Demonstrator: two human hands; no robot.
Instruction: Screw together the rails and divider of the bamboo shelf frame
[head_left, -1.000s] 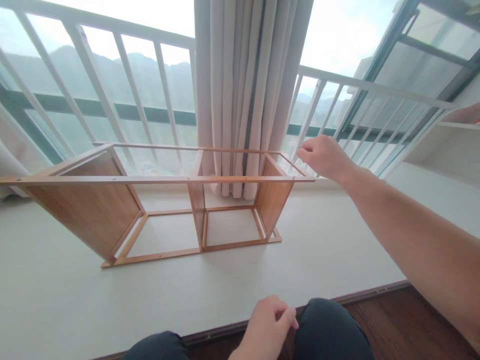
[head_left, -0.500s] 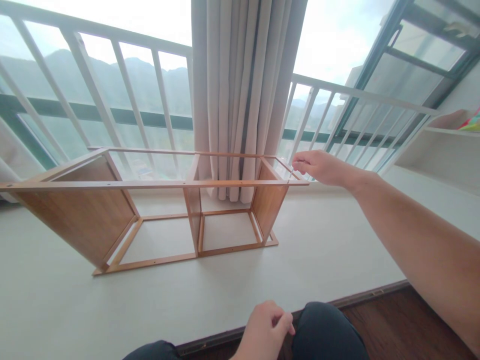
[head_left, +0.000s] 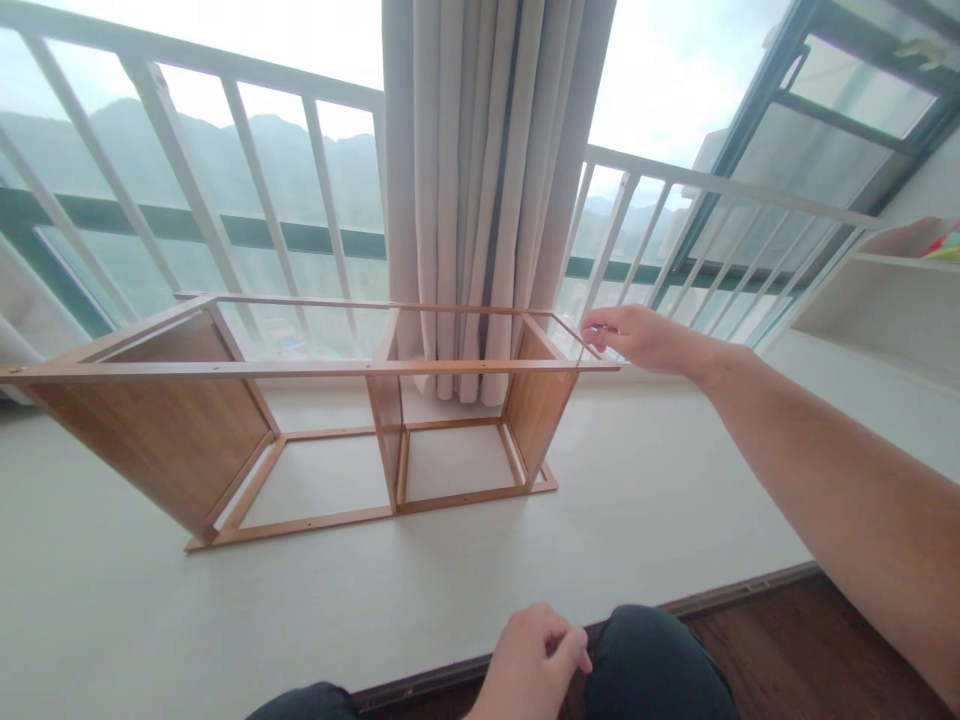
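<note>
We reach our right hand [head_left: 649, 338] to the far right corner of the wooden frame [head_left: 300, 420] on the pale window ledge [head_left: 660, 500], fingers [head_left: 600, 328] pinched on what may be a thin tool. Our left hand [head_left: 529, 665] rests curled near our knee. A hard push could tip the light frame.

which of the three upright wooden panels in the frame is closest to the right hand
The rightmost panel, beside the curtain. The right hand rests at the frame's corner just above it; the middle panel and large left panel stand farther left.
</note>
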